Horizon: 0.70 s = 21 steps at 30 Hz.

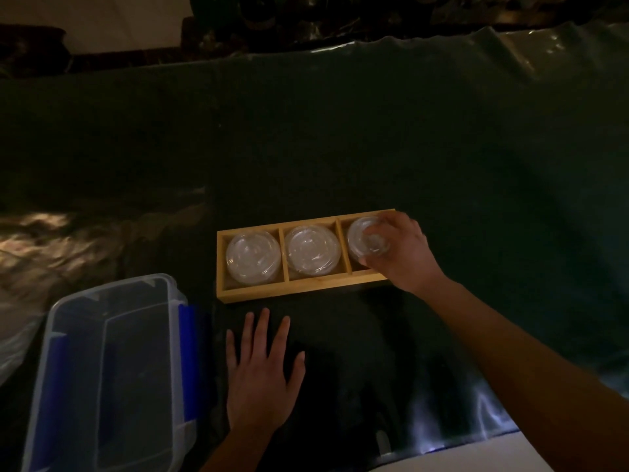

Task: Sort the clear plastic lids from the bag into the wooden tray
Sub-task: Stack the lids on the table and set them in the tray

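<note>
Lids [253, 255] in the tray [299, 291], head view. Stacks of clear lids fill the tray's left and middle compartments. In its right compartment the right hand [405, 257] curls its fingers round a further lid or small stack; I cannot tell whether this rests on the compartment floor or sits just above it. The left hand [262, 379] lies flat, fingers spread and holding nothing, on the cloth [340, 148] just on my side of the tray. I judge the sort nearly done: all three compartments hold lids, and only this placement is left, plus whatever the bag may yet hold. A clear box [112, 379] with blue clips stands left of the tray, nearer me. Pale crinkled plastic [13, 335] further left of the tray may be the bag. The cloth is dark and wrinkled; the room beyond the tray is dim, its clutter unreadable
</note>
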Tool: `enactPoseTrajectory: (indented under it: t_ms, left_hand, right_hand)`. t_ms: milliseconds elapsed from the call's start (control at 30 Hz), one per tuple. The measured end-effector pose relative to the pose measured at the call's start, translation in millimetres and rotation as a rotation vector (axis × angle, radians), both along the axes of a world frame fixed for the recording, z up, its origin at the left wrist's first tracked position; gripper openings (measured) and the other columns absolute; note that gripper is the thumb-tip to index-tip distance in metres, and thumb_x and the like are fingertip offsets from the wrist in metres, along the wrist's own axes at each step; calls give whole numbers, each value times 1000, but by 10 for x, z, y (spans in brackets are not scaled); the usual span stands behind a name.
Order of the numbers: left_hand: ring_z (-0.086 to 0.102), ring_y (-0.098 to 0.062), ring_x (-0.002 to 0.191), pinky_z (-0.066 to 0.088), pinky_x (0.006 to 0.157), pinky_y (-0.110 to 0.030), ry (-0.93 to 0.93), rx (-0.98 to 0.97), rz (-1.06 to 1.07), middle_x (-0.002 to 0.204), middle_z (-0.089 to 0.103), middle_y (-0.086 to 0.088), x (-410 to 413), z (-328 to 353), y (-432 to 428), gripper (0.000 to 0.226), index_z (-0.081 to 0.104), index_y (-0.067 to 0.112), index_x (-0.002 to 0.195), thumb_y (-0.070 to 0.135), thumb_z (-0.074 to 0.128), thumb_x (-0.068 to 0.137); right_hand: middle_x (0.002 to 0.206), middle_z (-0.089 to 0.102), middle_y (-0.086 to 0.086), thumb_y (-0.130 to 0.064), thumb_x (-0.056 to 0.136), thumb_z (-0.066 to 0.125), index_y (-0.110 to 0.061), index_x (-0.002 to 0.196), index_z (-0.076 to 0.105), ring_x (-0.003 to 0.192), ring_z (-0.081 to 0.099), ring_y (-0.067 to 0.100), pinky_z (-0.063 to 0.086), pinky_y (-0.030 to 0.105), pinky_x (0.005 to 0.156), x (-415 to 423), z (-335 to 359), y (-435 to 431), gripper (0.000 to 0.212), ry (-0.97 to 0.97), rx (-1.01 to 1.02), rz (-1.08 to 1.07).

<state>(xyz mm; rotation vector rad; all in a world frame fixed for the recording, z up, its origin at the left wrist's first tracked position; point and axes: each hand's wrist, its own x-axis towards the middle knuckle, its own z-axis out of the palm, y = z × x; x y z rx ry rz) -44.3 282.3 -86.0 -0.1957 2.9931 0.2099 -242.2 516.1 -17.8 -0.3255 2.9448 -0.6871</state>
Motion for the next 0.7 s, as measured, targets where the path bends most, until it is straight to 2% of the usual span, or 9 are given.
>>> enactPoseTrajectory:
  t_ms: [100, 300, 433, 567, 633, 700]
  left_hand:
    - [38, -36, 148, 32, 115, -67, -6, -1, 3, 157, 48, -13, -2, -3, 0, 67, 55, 27, 145, 63, 35, 91]
    - [35, -36, 149, 31, 116, -67, -3, 18, 10, 158, 47, -13, 3, -24, -1, 67, 54, 27, 146, 63, 35, 92]
    - [31, -35, 151, 26, 118, -66, 12, 34, 1, 159, 44, -13, 10, -61, -11, 66, 50, 27, 147, 62, 36, 94]
    - [28, -35, 152, 24, 119, -66, -10, 67, 6, 161, 41, -12, 9, -44, -16, 66, 47, 28, 149, 63, 35, 94]
    - [22, -33, 155, 16, 122, -64, -27, 91, 9, 165, 35, -11, 11, -1, -16, 70, 44, 29, 152, 65, 34, 92]
    - [6, -29, 158, 2, 125, -58, -89, 125, 2, 171, 19, -7, -20, 62, -38, 76, 31, 34, 158, 69, 36, 91]
  right_hand:
    - [144, 37, -6, -46, 67, 84, -35, 124, 57, 131, 38, 21, 39, 45, 107, 18, -6, 22, 65, 10, -17, 1]
    - [148, 36, -5, -47, 66, 84, -31, 133, 50, 135, 35, 22, 33, 45, 109, 40, 43, 64, 77, -27, -11, -6]
    - [145, 42, -3, -46, 75, 79, -28, 136, 49, 132, 40, 20, 37, 40, 107, 114, 97, 88, 70, 11, -59, -29]
    - [144, 45, -1, -40, 83, 74, -25, 138, 49, 130, 42, 21, 43, 42, 105, 213, 191, 67, 62, 42, -55, -9]
    - [143, 46, 0, -40, 85, 70, -24, 139, 49, 129, 42, 22, 44, 41, 104, 274, 253, 32, 60, 57, -46, 11]
    - [143, 47, 1, -40, 87, 68, -23, 140, 49, 130, 43, 22, 42, 38, 102, 330, 324, -16, 59, 75, -50, 21]
